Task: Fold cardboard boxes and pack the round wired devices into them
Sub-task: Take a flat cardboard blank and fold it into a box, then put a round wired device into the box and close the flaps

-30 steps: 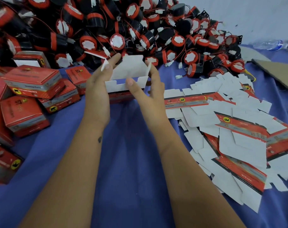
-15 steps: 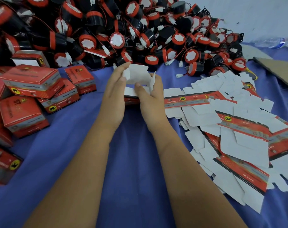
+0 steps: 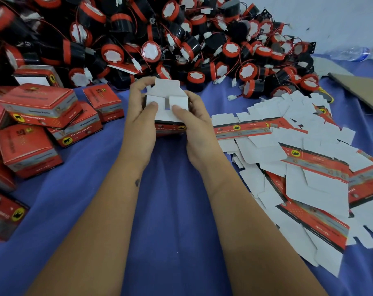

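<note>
A small red cardboard box (image 3: 167, 99) with a white inside stands on the blue cloth in the middle. My left hand (image 3: 141, 118) grips its left side and my right hand (image 3: 197, 122) grips its right side. Each thumb presses one white side flap down over the opening. The far lid flap still stands upright. A big heap of round black and red wired devices (image 3: 181, 45) lies just behind the box. Flat unfolded box blanks (image 3: 298, 159) lie spread out to the right.
Several closed red boxes (image 3: 38, 110) are stacked at the left. A brown cardboard sheet (image 3: 360, 88) and a plastic bottle (image 3: 356, 53) lie at the far right. The blue cloth (image 3: 170, 210) covers the table in front of me.
The box has been squared up and set lower. Both side flaps, earlier loose and open, are now folded inward under my thumbs.
</note>
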The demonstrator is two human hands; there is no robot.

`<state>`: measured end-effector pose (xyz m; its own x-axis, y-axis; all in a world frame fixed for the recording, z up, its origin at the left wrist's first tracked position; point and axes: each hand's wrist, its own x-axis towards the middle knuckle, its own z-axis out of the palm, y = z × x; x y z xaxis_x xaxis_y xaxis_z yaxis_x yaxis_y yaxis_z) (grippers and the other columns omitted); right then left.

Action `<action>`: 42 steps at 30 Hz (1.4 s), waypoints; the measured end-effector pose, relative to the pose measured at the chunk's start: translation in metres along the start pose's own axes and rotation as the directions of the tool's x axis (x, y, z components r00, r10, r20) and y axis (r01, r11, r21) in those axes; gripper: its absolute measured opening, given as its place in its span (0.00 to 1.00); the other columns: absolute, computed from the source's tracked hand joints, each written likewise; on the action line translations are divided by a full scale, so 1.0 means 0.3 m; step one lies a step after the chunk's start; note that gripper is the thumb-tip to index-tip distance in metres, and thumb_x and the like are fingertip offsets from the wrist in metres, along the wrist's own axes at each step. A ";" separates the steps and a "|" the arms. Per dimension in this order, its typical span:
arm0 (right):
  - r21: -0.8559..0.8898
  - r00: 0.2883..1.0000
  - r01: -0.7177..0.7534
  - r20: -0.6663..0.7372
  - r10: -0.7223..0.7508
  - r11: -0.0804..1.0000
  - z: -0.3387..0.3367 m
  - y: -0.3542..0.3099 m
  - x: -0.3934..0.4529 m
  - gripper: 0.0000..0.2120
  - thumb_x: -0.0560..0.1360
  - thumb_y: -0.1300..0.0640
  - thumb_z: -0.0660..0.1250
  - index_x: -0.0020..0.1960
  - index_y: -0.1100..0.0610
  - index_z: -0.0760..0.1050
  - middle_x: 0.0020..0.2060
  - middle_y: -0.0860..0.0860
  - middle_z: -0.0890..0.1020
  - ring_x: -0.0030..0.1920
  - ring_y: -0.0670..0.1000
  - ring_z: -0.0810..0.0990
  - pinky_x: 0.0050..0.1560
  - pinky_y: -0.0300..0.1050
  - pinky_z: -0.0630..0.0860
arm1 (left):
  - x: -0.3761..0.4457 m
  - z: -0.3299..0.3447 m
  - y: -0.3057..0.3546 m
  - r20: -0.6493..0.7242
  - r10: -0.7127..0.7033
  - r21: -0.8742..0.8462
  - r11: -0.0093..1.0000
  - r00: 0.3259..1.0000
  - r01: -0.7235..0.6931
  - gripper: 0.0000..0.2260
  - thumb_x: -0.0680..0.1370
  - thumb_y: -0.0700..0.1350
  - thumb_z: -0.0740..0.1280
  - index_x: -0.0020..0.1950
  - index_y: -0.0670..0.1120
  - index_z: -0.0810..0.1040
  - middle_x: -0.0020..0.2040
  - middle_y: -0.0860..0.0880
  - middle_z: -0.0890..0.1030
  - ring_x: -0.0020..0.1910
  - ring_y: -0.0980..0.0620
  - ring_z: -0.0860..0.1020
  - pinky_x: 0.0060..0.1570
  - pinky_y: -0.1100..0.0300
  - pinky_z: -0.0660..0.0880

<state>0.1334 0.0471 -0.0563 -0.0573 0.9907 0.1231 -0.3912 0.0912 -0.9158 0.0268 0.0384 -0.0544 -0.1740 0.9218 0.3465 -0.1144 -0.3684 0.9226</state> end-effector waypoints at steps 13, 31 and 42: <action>0.117 0.998 -0.050 0.032 0.047 0.992 -0.023 -0.014 -0.004 0.13 0.72 0.61 0.60 0.55 0.53 0.75 0.47 0.53 0.80 0.47 0.52 0.78 0.48 0.47 0.76 | -0.023 0.016 -0.005 -0.006 -0.026 0.066 0.997 1.000 0.026 0.18 0.77 0.34 0.58 0.60 0.54 0.74 0.54 0.55 0.80 0.49 0.60 0.79 0.44 0.65 0.77; -0.217 0.979 0.093 -0.159 -0.129 0.972 -0.001 -0.029 -0.030 0.12 0.83 0.55 0.58 0.59 0.56 0.78 0.53 0.43 0.80 0.56 0.39 0.77 0.59 0.37 0.74 | 0.006 -0.021 -0.044 0.101 -0.031 0.095 0.995 0.994 0.022 0.23 0.76 0.66 0.60 0.71 0.71 0.64 0.78 0.60 0.60 0.77 0.60 0.60 0.74 0.54 0.61; -0.204 0.978 0.045 -0.190 -0.085 0.978 0.006 -0.012 0.069 0.08 0.81 0.56 0.61 0.58 0.47 0.73 0.54 0.45 0.79 0.56 0.50 0.80 0.58 0.43 0.75 | 0.072 -0.087 -0.037 -0.264 -0.285 -0.172 0.954 0.921 0.246 0.19 0.76 0.50 0.71 0.65 0.46 0.76 0.57 0.50 0.84 0.56 0.54 0.83 0.61 0.53 0.78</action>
<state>0.1319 0.0672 -0.0498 0.1520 0.9804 0.1252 -0.1978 0.1543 -0.9680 -0.0012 0.0591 -0.0615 -0.3858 0.9225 0.0116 -0.3199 -0.1455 0.9362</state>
